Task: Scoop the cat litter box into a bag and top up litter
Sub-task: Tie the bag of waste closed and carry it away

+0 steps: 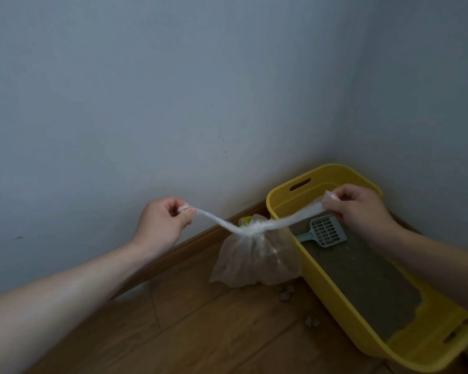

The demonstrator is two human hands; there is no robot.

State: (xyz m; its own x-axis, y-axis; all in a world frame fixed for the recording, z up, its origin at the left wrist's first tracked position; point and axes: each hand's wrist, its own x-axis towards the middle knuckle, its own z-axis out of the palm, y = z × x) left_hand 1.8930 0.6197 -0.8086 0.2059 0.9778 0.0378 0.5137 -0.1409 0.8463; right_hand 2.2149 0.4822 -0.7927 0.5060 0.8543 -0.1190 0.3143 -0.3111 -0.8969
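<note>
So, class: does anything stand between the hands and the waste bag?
Nothing visible does: the left hand and the right hand each pinch a twisted end of the clear plastic bag, beside the yellow litter box.

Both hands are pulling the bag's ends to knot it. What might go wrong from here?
The thin bag, stretched between the left hand and right hand, may tear at the knot and spill waste. Loose clumps already lie on the floor beside the litter box; they could get stepped on or left behind.
</note>
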